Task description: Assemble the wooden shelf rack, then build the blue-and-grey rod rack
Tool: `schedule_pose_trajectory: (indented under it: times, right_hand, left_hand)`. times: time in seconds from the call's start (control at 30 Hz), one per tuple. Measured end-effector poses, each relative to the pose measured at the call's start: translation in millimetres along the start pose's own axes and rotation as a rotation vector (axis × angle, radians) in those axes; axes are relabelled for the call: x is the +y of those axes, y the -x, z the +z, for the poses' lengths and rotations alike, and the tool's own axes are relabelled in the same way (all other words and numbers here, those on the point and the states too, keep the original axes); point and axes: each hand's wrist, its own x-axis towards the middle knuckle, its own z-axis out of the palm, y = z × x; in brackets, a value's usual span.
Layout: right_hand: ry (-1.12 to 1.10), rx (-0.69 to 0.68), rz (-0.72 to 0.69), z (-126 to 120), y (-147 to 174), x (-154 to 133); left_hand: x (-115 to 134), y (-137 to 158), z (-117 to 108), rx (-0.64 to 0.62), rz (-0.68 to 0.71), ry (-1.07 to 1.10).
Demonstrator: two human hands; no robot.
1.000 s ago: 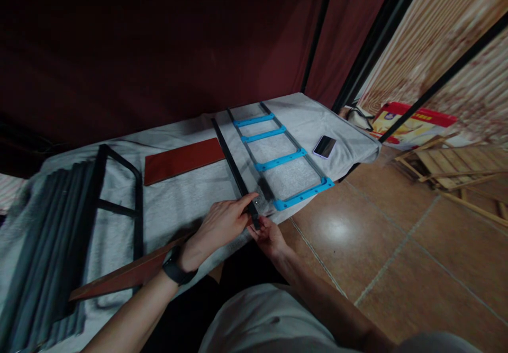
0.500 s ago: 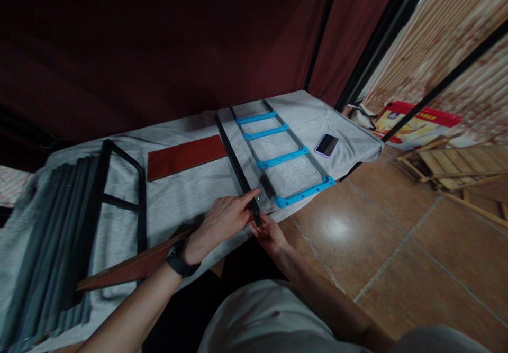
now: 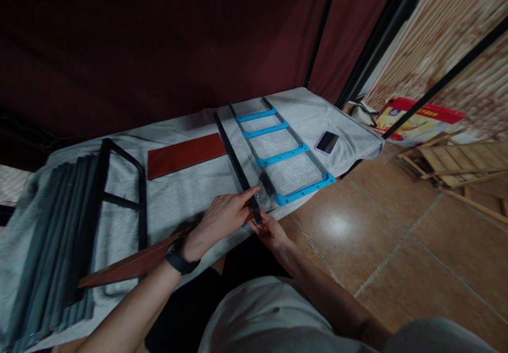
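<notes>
The left hand (image 3: 222, 218) has its fingers closed over the near end of the black bar (image 3: 234, 157), which runs lengthwise away across the desk (image 3: 182, 191), while the right hand (image 3: 272, 231), nearer the tip, curls its fingers beneath, whether pinching I cannot tell.

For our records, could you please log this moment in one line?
left hand: holding black bar; right hand: at near end; phone: on cloth

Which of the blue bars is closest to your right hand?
The blue bar at the front edge of the grey cloth is closest to the right hand. The other three lie farther back.
</notes>
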Motion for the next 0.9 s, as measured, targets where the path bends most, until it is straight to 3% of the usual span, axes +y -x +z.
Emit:
schedule_pose_trajectory:
  times: [0.9]
  right_hand:
    - [0.114,-0.083,-0.100,-6.5,-2.9,1.5]
  left_hand:
    - [-1.0,0.5,0.3,0.024,0.036,0.001]
